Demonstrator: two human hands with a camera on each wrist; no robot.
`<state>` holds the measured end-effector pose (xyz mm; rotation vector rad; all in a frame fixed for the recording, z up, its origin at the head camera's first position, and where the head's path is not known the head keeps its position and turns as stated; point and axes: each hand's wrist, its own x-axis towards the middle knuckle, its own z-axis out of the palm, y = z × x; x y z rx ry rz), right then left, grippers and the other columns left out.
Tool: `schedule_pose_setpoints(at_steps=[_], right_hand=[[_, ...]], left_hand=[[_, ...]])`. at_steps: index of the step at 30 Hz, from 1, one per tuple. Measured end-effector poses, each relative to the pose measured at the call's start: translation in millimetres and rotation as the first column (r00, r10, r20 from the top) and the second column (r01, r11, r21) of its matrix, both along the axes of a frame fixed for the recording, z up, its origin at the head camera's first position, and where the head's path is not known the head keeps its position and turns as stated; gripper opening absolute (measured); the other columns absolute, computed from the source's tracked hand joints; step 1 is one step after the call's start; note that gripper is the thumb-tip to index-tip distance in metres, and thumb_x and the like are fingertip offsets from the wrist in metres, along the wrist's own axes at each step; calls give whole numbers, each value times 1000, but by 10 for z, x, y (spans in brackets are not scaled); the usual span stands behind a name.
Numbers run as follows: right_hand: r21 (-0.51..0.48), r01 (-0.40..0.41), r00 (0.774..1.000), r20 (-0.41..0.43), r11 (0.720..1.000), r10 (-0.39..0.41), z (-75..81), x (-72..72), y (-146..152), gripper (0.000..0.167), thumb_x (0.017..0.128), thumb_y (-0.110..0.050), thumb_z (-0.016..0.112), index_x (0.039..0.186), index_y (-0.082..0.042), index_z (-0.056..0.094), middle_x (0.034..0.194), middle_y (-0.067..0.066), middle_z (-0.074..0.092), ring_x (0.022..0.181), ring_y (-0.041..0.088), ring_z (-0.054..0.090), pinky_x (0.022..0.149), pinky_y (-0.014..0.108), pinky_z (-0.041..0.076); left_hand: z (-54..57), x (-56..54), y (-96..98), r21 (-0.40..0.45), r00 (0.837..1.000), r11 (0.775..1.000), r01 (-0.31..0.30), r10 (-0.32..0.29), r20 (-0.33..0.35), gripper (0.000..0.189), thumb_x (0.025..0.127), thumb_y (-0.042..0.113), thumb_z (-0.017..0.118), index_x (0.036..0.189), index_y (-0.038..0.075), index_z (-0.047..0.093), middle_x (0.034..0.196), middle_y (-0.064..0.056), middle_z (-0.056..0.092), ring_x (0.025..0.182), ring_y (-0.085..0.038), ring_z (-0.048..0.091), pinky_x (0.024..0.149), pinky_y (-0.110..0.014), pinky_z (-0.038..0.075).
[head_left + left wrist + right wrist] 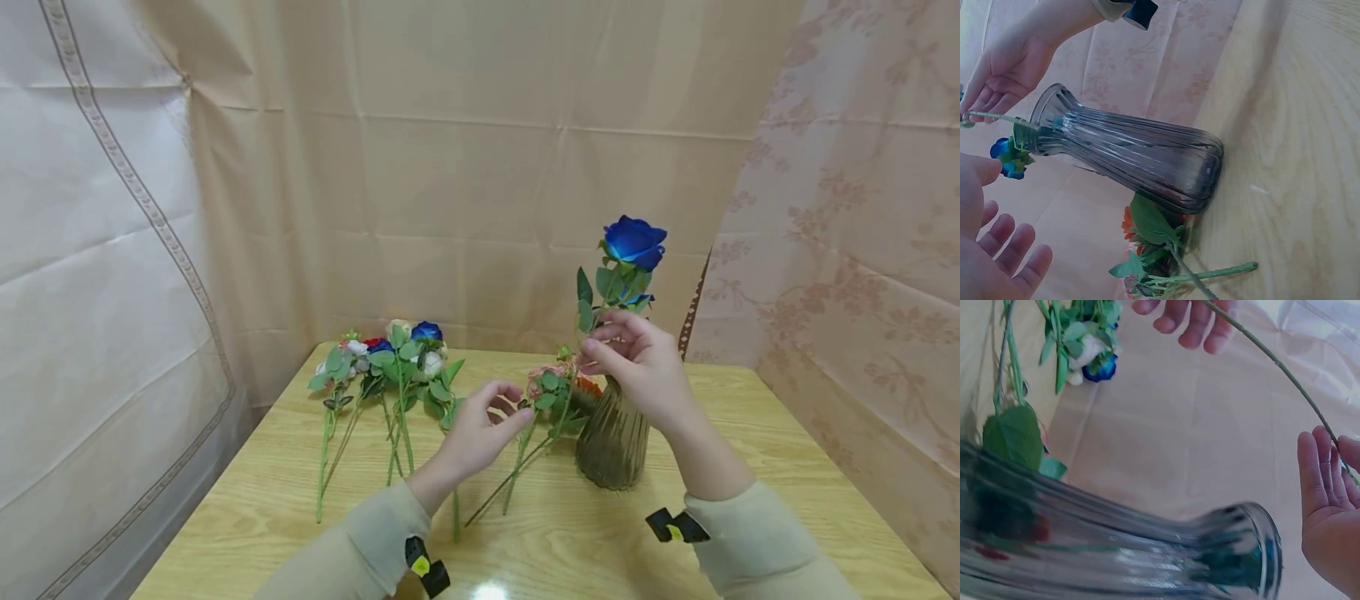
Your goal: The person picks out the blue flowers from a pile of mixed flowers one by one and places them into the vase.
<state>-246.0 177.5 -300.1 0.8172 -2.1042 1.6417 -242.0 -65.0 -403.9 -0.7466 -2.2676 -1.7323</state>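
Upright at the right of the table stands a ribbed smoky glass vase [613, 442]. My right hand [637, 362] is raised beside its mouth and pinches the thin green stem [1285, 372] of a blue rose [635, 242], whose bloom rises above that hand. A second blue bloom [1010, 156] shows at the vase mouth, with leaves in the glass neck. My left hand [480, 429] hovers left of the vase with fingers spread and bent loosely. In the right wrist view the stem crosses in front of the left hand's fingers [1191, 328].
Pink and orange flowers [547, 383] lie just left of the vase, their stems pointing toward me. Farther left lie several white, blue and red flowers [397, 354] with long stems. The wooden table [247, 492] is enclosed by hanging curtains [465, 183] behind and at both sides.
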Motion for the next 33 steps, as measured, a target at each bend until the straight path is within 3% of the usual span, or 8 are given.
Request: schedule_pose_setpoints(at_steps=[8, 17, 27, 33], right_hand=[[-45, 25, 999, -23, 999, -26, 160, 5, 139, 35, 99, -4, 67, 127, 11, 55, 95, 11, 70, 76, 19, 74, 69, 35, 61], [-56, 86, 994, -69, 995, -90, 292, -3, 288, 23, 98, -4, 68, 118, 5, 60, 93, 14, 71, 73, 18, 73, 67, 33, 61], [-90, 105, 992, -63, 990, -111, 446, 6, 430, 18, 98, -5, 69, 110, 7, 63, 87, 13, 73, 73, 18, 74, 69, 30, 60], [-134, 90, 993, -58, 987, -99, 521, -8, 540, 17, 97, -4, 69, 109, 7, 62, 89, 13, 72, 74, 19, 73, 69, 29, 60]], left_hand=[[94, -32, 54, -5, 1000, 1000, -16, 15, -21, 31, 98, 31, 72, 123, 15, 63, 118, 0, 58, 104, -22, 61, 85, -41, 54], [204, -79, 144, -7, 999, 1000, -13, 13, -40, 34, 98, 33, 72, 125, 17, 62, 117, 3, 59, 105, -17, 59, 85, -35, 53], [285, -120, 221, -32, 998, 999, -8, 6, -65, 39, 97, 32, 72, 129, 14, 59, 122, 1, 57, 104, -16, 57, 87, -43, 53], [362, -130, 279, -33, 997, 999, 9, -12, -73, 40, 97, 32, 73, 130, 15, 59, 122, 2, 56, 104, -16, 57, 87, -39, 53]])
